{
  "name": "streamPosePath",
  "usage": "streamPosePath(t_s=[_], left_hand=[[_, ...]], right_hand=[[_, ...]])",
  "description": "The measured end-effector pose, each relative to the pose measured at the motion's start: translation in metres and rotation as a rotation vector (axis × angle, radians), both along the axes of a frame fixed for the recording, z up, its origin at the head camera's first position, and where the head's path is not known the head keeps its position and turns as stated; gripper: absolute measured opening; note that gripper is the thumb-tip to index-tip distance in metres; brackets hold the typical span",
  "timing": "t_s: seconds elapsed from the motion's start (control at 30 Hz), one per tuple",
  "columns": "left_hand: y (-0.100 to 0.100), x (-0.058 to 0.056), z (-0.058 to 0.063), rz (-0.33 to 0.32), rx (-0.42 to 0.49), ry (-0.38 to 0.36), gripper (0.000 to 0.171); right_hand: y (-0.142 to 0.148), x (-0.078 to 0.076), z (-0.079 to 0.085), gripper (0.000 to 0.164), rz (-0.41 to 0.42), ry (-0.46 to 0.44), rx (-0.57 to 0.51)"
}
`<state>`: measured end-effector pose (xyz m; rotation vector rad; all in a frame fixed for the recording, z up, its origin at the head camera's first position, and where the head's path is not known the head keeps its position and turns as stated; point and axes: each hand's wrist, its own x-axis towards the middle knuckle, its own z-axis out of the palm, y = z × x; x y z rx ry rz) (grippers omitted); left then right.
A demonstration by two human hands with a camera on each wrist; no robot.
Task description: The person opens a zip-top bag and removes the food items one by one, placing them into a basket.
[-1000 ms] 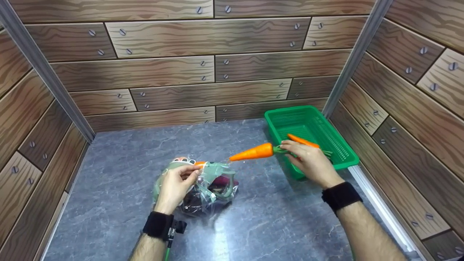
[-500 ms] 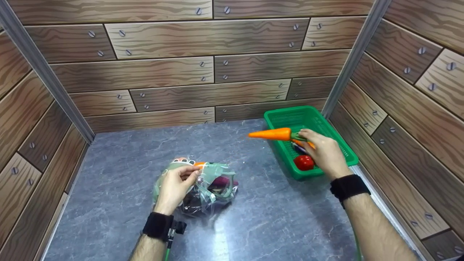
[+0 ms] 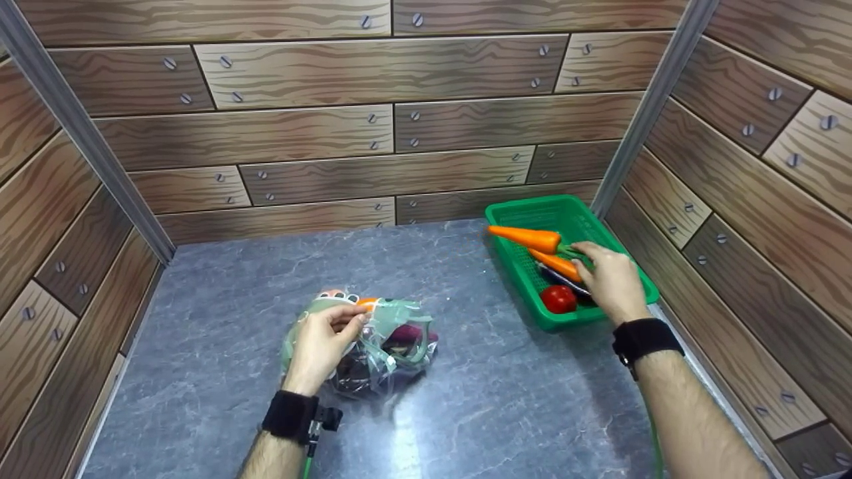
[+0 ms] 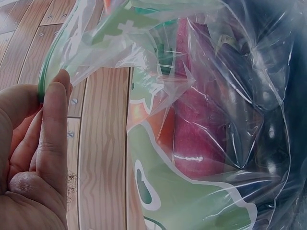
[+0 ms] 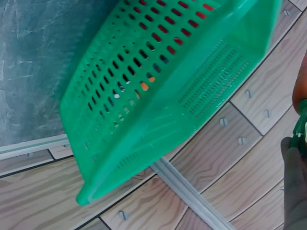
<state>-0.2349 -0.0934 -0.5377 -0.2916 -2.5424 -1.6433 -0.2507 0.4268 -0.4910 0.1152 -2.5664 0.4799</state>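
Note:
My left hand pinches the edge of a clear plastic bag printed with green shapes. Through the plastic in the left wrist view show a long purple-red vegetable, dark purple eggplant-like shapes and a bit of orange. Over the green basket, my right hand grips a carrot by its green stalk, its tip pointing left. Inside the basket lie another carrot, a partly hidden eggplant and a shiny red tomato-like vegetable. The right wrist view catches only the fingers and green stalk.
The basket stands at the back right of the grey marbled table, close to the right wall. Wood-patterned panels enclose the back and both sides, with metal posts at the corners.
My right hand has moved right and back with the carrot, from near the bag to above the basket. The red vegetable and eggplant have come into view. The left hand stays put.

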Motion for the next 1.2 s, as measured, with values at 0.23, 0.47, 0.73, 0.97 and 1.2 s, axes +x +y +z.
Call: streamPosePath(t_s=[0.23,0.47,0.73,0.97,1.2], left_hand=[[-0.001,0.000,-0.001,-0.003,0.001,0.010,0.018],[-0.001,0.000,-0.003,0.007,-0.007,0.002,0.018],[-0.001,0.001,-0.003,0.009,-0.001,0.001,0.019],[-0.001,0.001,-0.002,0.012,-0.008,0.006,0.019],[-0.001,0.000,-0.002,0.015,-0.023,-0.004,0.020]], right_hand=[[0.011,-0.001,-0.006,0.032,-0.076,-0.069,-0.051],[0.020,0.000,-0.011,0.034,-0.136,-0.166,-0.078],[0.028,-0.003,-0.023,0.034,-0.173,-0.279,-0.064],[0.033,-0.006,-0.034,0.035,-0.181,-0.358,-0.035],[0.036,-0.006,-0.040,0.037,-0.149,-0.441,-0.039]])
